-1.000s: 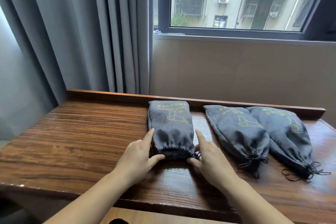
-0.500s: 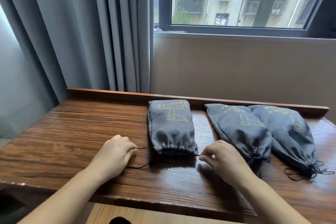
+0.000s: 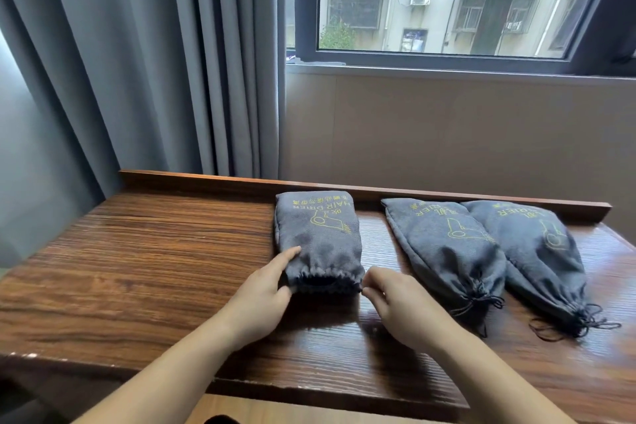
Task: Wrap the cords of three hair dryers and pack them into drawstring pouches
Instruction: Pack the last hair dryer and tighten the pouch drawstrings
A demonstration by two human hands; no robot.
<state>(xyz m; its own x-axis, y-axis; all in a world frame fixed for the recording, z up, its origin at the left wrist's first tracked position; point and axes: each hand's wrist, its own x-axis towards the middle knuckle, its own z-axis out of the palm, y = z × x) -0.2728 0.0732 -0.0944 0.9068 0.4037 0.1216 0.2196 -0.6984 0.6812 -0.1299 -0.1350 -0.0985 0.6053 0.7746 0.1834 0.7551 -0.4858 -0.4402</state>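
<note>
You are on the last pouch (image 3: 318, 241), at 12 o'clock from your hands on the table (image 3: 137, 268). Its mouth is bunched but not tied. Your left hand (image 3: 263, 289) grips the mouth's left corner, first finger straight on the cloth. Your right hand (image 3: 395, 299) pinches at the right corner (the string is too thin to see). Two pouches (image 3: 447, 251) at 2 o'clock look tied. Next, I think, pull the strings tight.
</note>
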